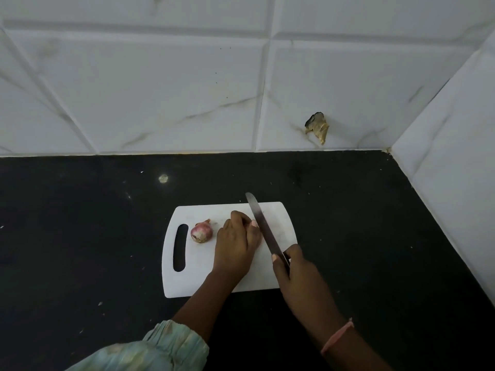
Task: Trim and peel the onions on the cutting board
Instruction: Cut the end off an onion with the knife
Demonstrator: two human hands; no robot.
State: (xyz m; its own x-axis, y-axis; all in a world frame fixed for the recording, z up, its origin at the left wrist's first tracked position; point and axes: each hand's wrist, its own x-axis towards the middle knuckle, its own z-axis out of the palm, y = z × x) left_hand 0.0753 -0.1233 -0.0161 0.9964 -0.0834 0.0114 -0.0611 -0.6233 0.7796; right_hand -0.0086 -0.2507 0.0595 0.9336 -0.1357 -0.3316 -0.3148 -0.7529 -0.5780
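head view: my left hand (237, 238) is curled over something on the board (278, 274), most likely an onion but it's hidden under the fingers, so i can't say how it sits. right hand (290, 269) is clenched on the knife (263, 228) handle, blade slanting across the board just beside the left fingertips, tip past the far edge. can't tell if the edge is touching anything yet. second onion (201, 231) sits unpeeled on the board, between the left hand and the handle slot, skin and both ends on.

risks as i judge them: blade is very close to the left fingers, a slip on dry skin could nick them. a round onion can roll under the cut if the hold is loose. board sits on smooth dark counter (80, 236), it may slide under pressure. spare onion could roll off the board if bumped.
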